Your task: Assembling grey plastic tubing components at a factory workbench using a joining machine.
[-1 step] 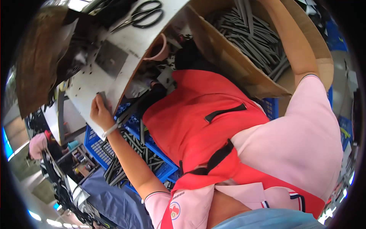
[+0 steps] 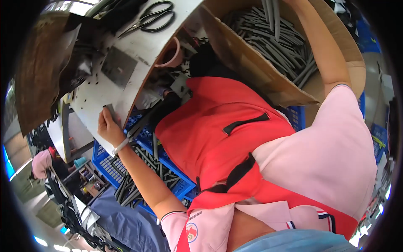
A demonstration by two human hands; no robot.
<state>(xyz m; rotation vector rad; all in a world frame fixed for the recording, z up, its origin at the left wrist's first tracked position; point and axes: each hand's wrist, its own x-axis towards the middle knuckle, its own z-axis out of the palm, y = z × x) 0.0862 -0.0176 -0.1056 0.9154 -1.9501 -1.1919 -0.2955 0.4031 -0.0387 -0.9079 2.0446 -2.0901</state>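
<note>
My left hand (image 2: 111,130) is closed at the edge of the white worktable (image 2: 94,94), thumb against fingers. A dark grey strip (image 2: 111,111) sticks out past its fingertips. At the upper edge, my right arm (image 2: 323,46) reaches over a cardboard box (image 2: 252,69), and the picture cuts off that hand, so its fingers are hidden. Beside its wrist, several grey strips (image 2: 273,19) stand upright above many loose grey strips (image 2: 281,50) in the box. I cannot see whether the right hand grips them.
Black-handled scissors (image 2: 155,19) and a dark metal plate (image 2: 119,66) lie on the worktable. A pink bucket (image 2: 172,56) is under its edge. Blue crates (image 2: 176,170) with more grey strips stand below my left forearm. Another person (image 2: 42,163) is far left.
The view has shifted slightly, so the table and box sit a little further left. The strip shows more clearly at my left fingertips. My right arm is still over the box.
</note>
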